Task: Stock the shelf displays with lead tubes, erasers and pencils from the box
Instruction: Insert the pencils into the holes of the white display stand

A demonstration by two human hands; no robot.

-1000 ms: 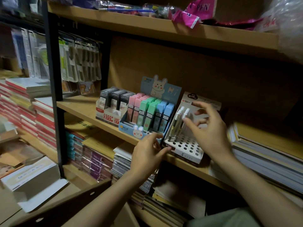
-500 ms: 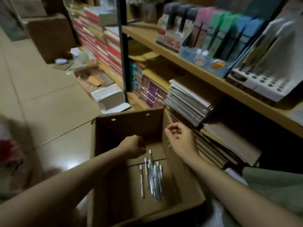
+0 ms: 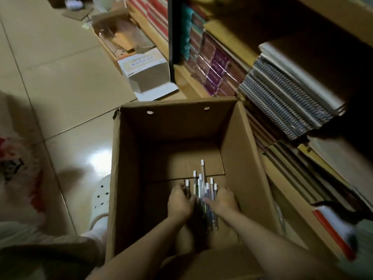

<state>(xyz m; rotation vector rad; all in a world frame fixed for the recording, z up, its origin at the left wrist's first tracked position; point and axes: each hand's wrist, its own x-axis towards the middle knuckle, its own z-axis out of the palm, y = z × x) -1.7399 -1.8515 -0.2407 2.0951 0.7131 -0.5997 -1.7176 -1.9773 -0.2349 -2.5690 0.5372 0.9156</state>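
An open brown cardboard box (image 3: pixel 244 150) stands on the floor below me. On its bottom lie several slim pencils (image 3: pixel 202 178) with white caps, bunched side by side. Both my hands are down inside the box. My left hand (image 3: pixel 180 202) curls against the left side of the bunch and my right hand (image 3: pixel 222 201) curls against the right side, the two cupping the pencils between them. The lower ends of the pencils are hidden by my hands. The shelf displays are out of view.
Shelves to the right hold stacks of spiral notebooks (image 3: pixel 286 102) and packed books (image 3: pixel 214 65). A small white open carton (image 3: pixel 147 71) and flat cardboard scraps (image 3: pixel 119 37) lie on the tiled floor (image 3: pixel 60 77). My white shoe (image 3: pixel 100 201) is left of the box.
My view has dropped from the shelf displays to the box. Both hands left the pencil stand, went down into the box and closed round the bunch of pencils.
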